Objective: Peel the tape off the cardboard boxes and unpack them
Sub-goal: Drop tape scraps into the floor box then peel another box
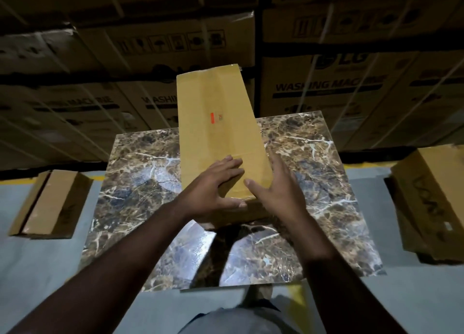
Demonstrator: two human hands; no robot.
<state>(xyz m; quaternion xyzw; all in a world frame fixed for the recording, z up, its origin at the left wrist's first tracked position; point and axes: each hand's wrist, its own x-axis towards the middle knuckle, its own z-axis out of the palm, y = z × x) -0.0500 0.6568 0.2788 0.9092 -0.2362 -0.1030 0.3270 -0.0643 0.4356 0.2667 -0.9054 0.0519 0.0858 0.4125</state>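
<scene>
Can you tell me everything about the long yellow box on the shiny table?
The long yellow-brown cardboard box lies flat on the marble-patterned table, its far end overhanging. It is closed; clear tape runs down its middle, beside a small orange sticker. The left hand rests on its near end, and the right hand touches its near right edge.

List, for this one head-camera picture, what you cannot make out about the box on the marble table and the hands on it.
- Long cardboard box: its contents are hidden; the flaps are closed.
- The tape's near end is covered by the left hand and right hand.
- Small red label: print too small to read.
- Marble table: legs hidden beneath the top.
- Stacked cartons behind: dim, lettering partly blocked by the box.
</scene>
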